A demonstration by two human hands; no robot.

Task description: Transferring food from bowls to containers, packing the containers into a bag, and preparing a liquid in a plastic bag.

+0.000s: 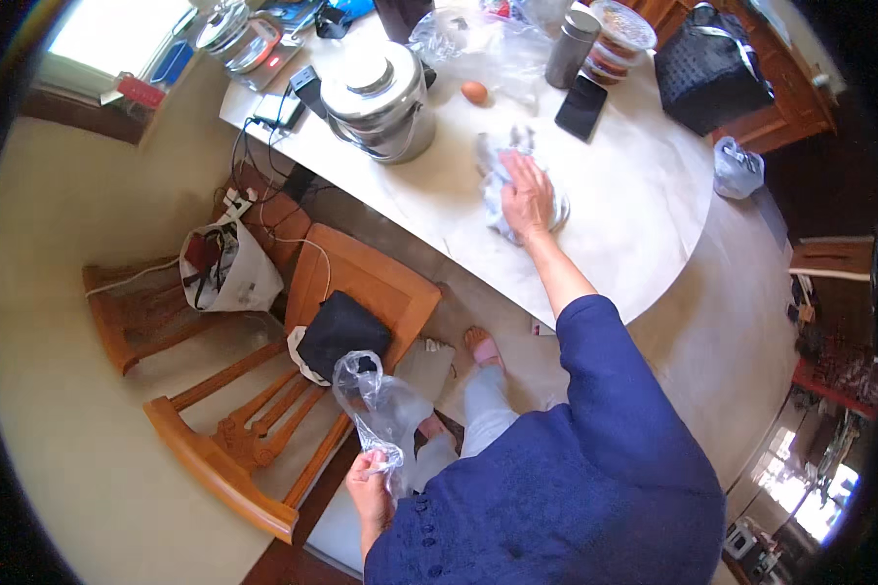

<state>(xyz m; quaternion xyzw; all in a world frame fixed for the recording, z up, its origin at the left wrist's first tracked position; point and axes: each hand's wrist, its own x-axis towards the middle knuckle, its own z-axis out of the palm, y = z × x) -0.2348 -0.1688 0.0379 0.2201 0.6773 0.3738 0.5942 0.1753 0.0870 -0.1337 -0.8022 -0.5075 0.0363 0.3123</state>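
My right hand point(528, 197) lies flat on a crumpled pale cloth point(496, 194), pressing it against the white marble-patterned table point(629, 241). The cloth spreads out around the fingers and past the wrist side. Low on the left, beside my body, my left hand point(369, 482) grips a clear plastic bag point(380, 398) by its bunched edge. The bag hangs limp before the wooden chair and looks empty. Beyond the cloth, a brown egg point(474, 92) rests on the table, and a black phone point(582, 108) lies to its right.
A lidded steel pot point(380, 102) stands near the table's left edge. Farther back are a grey flask point(572, 51), stacked food containers point(618, 36) and clear plastic bags point(475, 44). A wooden chair point(366, 270) holds a black pouch point(344, 333). Cables point(263, 164) hang off the table.
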